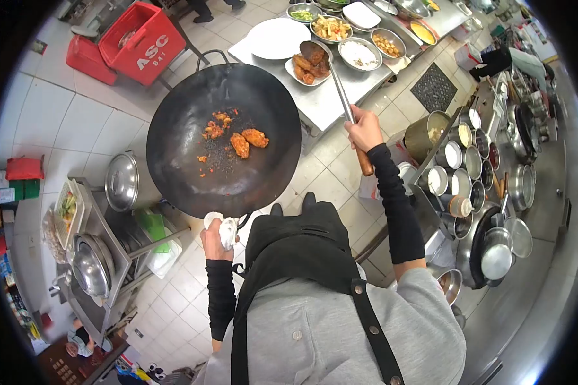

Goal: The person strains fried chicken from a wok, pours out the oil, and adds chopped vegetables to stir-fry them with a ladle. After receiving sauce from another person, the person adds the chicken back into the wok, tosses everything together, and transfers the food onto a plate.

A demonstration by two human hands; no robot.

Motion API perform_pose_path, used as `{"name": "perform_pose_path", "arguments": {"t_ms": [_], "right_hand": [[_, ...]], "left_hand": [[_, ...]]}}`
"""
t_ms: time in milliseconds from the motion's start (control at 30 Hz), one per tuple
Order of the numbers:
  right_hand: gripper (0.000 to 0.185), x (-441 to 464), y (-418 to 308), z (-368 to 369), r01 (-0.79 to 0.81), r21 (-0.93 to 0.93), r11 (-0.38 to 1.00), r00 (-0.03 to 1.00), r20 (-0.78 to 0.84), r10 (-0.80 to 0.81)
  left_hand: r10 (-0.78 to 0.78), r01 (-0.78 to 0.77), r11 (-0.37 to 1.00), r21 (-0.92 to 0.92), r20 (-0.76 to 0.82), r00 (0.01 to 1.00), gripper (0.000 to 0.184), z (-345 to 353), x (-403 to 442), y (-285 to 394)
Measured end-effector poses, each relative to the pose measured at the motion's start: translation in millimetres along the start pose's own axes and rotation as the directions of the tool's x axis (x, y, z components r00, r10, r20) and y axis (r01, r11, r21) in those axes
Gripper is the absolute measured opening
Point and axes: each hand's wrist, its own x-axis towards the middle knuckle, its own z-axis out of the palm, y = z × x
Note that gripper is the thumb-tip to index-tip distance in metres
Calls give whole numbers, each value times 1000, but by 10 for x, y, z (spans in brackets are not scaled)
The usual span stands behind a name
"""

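Note:
My left hand (216, 245) is closed around a folded white cloth (228, 233) at the near rim of a large black wok (173, 109), by its loop handle. The wok is tilted off to the left in front of me. Inside it lie two browned chicken pieces (241, 145) and reddish bits of seasoning (214, 127). My right hand (365, 130) grips a ladle (341, 93) with a wooden handle end. The ladle's bowl is over a small white dish (295, 76) heaped with browned chicken pieces (307, 72); whether it touches them I cannot tell.
Bowls of ingredients (331, 27) and a large white plate (281, 38) stand on the steel table (315, 106). A red crate (141, 42) is beyond the wok. Seasoning pots (453, 154) crowd the right counter. A lidded steel pot (123, 183) stands left. Other people are farther off.

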Motion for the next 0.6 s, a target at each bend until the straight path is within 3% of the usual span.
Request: {"name": "perform_pose_path", "arguments": {"t_ms": [67,200,233,300,333,367,400,467,500,533,600], "right_hand": [[48,-62,-62,9,35,-151,988,999,-30,-39],[60,-228,-153,27,50,-222,974,995,-68,-67],[60,-254,-126,21,81,-279,957,992,-68,-103],[61,-293,-34,10,142,-387,911,982,-63,-180],[61,-325,-1,3,201,-417,886,968,-56,-246],[62,-365,23,-1,258,-446,857,949,-47,-311],[62,-397,35,-2,316,-473,822,926,-35,-376],[60,-485,52,11,291,-442,849,940,-34,-340],[59,-530,54,18,277,-426,862,947,-34,-321],[58,-584,-16,46,175,-233,957,975,-90,-201],[56,-705,-193,109,-57,180,982,991,-112,78]], "left_hand": [[54,-50,993,111,-34,998,14,54,0,94],[-25,27,999,36,-41,999,19,147,28,132],[-172,166,954,-249,-4,985,19,167,40,195],[-72,68,992,-106,-41,997,11,188,36,306],[-19,17,999,-31,-52,998,15,203,34,327],[-61,55,991,-124,-50,997,13,221,47,255],[-29,25,997,-79,-51,998,14,245,66,140],[37,-36,999,17,-49,998,19,310,119,-167],[-79,67,959,-274,-31,996,12,370,179,-300],[-193,156,827,-541,-12,981,19,425,239,-411],[-218,173,803,-570,-11,976,20,501,284,-578]]}}
